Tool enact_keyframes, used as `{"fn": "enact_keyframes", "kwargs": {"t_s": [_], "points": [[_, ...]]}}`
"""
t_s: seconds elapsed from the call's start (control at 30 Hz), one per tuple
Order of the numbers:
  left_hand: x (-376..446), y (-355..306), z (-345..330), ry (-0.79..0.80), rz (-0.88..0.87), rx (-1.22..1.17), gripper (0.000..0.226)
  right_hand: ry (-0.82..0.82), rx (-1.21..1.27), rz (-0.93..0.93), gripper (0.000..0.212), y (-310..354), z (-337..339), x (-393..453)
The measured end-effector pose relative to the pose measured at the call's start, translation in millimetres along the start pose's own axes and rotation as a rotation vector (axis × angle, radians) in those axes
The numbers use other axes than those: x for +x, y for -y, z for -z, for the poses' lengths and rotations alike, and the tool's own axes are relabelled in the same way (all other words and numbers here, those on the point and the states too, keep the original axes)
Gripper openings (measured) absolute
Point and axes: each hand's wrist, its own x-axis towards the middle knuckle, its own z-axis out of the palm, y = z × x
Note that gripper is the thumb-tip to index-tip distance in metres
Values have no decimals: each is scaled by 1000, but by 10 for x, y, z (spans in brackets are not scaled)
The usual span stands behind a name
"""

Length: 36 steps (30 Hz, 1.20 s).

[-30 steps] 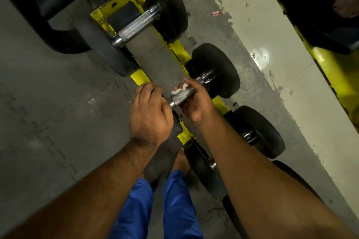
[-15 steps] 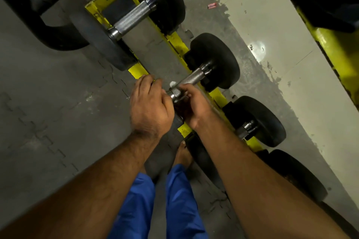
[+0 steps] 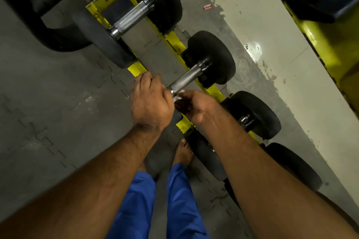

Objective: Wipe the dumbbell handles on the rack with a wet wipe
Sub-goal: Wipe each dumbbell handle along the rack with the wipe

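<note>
I have my left hand (image 3: 150, 101) clamped over the near end of the dumbbell (image 3: 194, 77) on the yellow rack (image 3: 175, 41), its grip wrapped round the weight there, I judge to stop it rolling. My right hand (image 3: 194, 105) pinches the wet wipe (image 3: 179, 97) against the near end of the knurled handle (image 3: 184, 79), a narrow grip under the bar, placed to rub along it.
</note>
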Motion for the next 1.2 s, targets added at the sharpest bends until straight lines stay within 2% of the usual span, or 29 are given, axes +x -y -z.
{"fn": "enact_keyframes", "kwargs": {"t_s": [0.07,0.2,0.43,0.53,0.7,0.87,1.03,1.2], "points": [[-23,-15,29,32,-10,54,50,-41,63,9,16,-38,3,-95],[-121,-41,127,46,-120,83,43,-44,145,56,37,-84,27,-284],[-387,-152,423,103,-179,32,52,-60,159,156,22,-118,153,-717],[-521,-254,470,118,-199,5,53,-93,-93,221,16,-151,271,-884],[-782,-461,425,113,-229,-75,45,-288,-459,412,10,-208,578,-921],[-1054,-641,234,144,-206,-117,46,-218,-838,594,27,-281,956,-810],[-1338,-820,-59,198,-48,-129,40,-213,-1244,782,12,-314,1299,-764],[-1470,-945,-343,181,96,-144,34,-186,-1472,1031,14,-370,1426,-617]]}}
